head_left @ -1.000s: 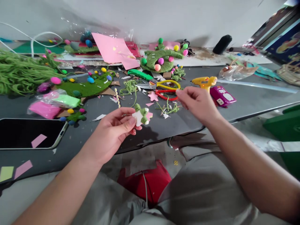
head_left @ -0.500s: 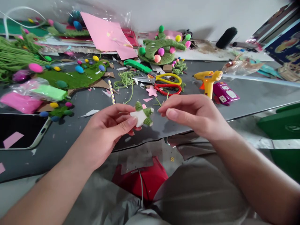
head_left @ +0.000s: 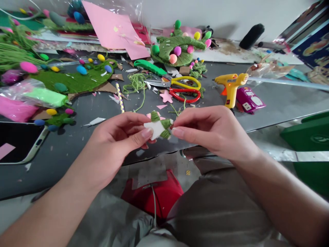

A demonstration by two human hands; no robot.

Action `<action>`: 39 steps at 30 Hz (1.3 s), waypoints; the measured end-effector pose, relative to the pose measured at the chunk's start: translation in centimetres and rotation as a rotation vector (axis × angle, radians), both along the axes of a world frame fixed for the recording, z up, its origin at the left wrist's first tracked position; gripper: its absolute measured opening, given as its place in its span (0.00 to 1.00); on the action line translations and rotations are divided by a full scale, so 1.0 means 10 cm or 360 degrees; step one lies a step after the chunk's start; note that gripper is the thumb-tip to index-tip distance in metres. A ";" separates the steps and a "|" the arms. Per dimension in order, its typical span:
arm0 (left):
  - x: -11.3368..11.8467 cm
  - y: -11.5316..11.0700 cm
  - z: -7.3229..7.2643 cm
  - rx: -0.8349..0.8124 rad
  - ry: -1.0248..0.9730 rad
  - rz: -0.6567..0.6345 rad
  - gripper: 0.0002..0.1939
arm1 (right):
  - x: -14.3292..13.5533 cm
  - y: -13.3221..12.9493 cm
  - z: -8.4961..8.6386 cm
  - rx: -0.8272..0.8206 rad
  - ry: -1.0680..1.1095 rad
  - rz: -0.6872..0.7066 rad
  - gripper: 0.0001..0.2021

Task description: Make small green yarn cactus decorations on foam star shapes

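Note:
Between the thumb and fingers of my left hand (head_left: 120,140) is a small white star (head_left: 155,129), with green yarn wrapped round several of its points. My right hand (head_left: 205,132) is closed in a pinch at the star's right side, fingertips at the yarn-wrapped tip; whatever lies between them is too small to make out. Just beyond the hands lie a pink star (head_left: 166,96), a pair of scissors (head_left: 171,84) with one yellow and one red handle, and a loose tangle of green yarn (head_left: 135,84).
A yellow glue gun (head_left: 230,85) stands by a purple packet (head_left: 250,100) on the right. Green yarn-covered shapes with coloured balls (head_left: 177,51) sit at the back. A phone (head_left: 23,142) lies left, and a green cutter (head_left: 149,67) lies behind the scissors.
My right hand has moved left, from a small gap away to the star's wrapped tip, and its fingers have closed together. My left hand keeps hold of the star. The view has shifted slightly.

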State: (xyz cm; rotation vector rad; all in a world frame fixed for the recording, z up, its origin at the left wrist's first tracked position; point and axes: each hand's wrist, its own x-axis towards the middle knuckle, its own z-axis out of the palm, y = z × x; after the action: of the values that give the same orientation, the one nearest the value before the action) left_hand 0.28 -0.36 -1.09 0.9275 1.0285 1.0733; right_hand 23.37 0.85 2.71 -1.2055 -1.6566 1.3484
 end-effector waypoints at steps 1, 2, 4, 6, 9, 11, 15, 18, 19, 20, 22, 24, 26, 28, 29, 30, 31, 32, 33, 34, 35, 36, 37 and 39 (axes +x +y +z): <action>0.00 0.00 0.00 0.0002 0.0001 0.0001 0.12 | 0.00 0.00 0.00 -0.0013 0.0012 -0.0002 0.06; 0.00 -0.01 0.00 0.0006 -0.0001 0.0003 0.12 | 0.00 0.00 0.00 -0.0027 0.0024 -0.0002 0.06; 0.00 -0.01 0.00 0.0018 -0.0008 0.0009 0.12 | -0.01 0.00 0.00 -0.0059 0.0051 -0.0001 0.05; 0.00 -0.01 0.00 0.0017 -0.0012 0.0010 0.12 | -0.03 0.00 0.02 -0.0091 0.0069 -0.0001 0.05; 0.00 -0.01 0.00 -0.0008 -0.0005 0.0005 0.13 | -0.05 0.01 0.03 -0.0134 0.0085 0.0005 0.04; 0.00 -0.01 0.00 -0.0008 -0.0006 0.0008 0.13 | -0.06 0.01 0.05 -0.0150 0.0088 0.0017 0.02; 0.00 -0.01 0.00 0.0013 -0.0011 0.0013 0.13 | -0.07 0.01 0.06 -0.0146 0.0077 0.0033 0.02; 0.00 -0.02 0.01 0.0006 -0.0028 -0.0008 0.12 | -0.06 0.01 0.07 -0.0142 0.0054 0.0021 0.02; -0.01 -0.02 0.02 -0.0001 -0.0036 -0.0013 0.11 | -0.06 0.02 0.07 -0.0147 0.0043 0.0015 0.03; -0.01 -0.03 0.02 -0.0010 -0.0040 -0.0015 0.11 | -0.05 0.02 0.08 -0.0151 0.0031 0.0009 0.03; -0.01 -0.03 0.03 -0.0029 -0.0043 -0.0025 0.11 | -0.03 0.02 0.07 -0.0136 0.0001 0.0005 0.03; -0.01 -0.02 0.02 -0.0039 -0.0035 -0.0040 0.12 | -0.01 0.03 0.06 -0.0091 -0.0031 0.0010 0.03; -0.01 -0.01 0.02 -0.0044 -0.0041 -0.0055 0.12 | 0.01 0.04 0.05 -0.0059 -0.0047 0.0009 0.03; -0.01 -0.01 0.01 -0.0043 -0.0046 -0.0053 0.12 | 0.02 0.05 0.04 -0.0048 -0.0050 0.0006 0.03; -0.01 -0.01 0.01 -0.0043 -0.0044 -0.0048 0.12 | 0.02 0.05 0.04 -0.0045 -0.0052 0.0005 0.03; -0.01 -0.01 0.00 -0.0043 -0.0037 -0.0047 0.12 | 0.03 0.06 0.04 -0.0042 -0.0057 0.0005 0.03; -0.02 -0.01 0.00 -0.0044 -0.0025 -0.0048 0.12 | 0.03 0.06 0.04 -0.0042 -0.0069 0.0003 0.04; -0.02 -0.01 0.00 -0.0044 -0.0017 -0.0048 0.12 | 0.04 0.07 0.04 -0.0043 -0.0085 -0.0002 0.04; -0.03 -0.02 0.00 -0.0043 -0.0009 -0.0050 0.12 | 0.05 0.08 0.04 -0.0043 -0.0101 -0.0009 0.05; -0.03 -0.02 0.00 -0.0048 0.0000 -0.0056 0.12 | 0.06 0.10 0.03 -0.0038 -0.0111 -0.0020 0.05; -0.04 -0.02 0.00 -0.0052 0.0003 -0.0059 0.12 | 0.07 0.11 0.02 -0.0030 -0.0106 -0.0037 0.06; -0.04 -0.03 0.01 -0.0048 -0.0002 -0.0059 0.12 | 0.09 0.13 0.00 -0.0026 -0.0082 -0.0054 0.06; -0.04 -0.03 0.01 -0.0047 -0.0008 -0.0061 0.12 | 0.10 0.16 -0.02 -0.0029 -0.0047 -0.0070 0.07; -0.05 -0.03 0.01 -0.0043 -0.0014 -0.0058 0.12 | 0.13 0.21 -0.06 -0.0049 0.0041 -0.0085 0.08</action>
State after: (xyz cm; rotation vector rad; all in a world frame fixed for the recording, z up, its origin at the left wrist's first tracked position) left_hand -0.20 -0.66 -1.00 0.9159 1.0133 1.0301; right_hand 24.70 2.93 2.08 -1.2368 -1.5799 1.3555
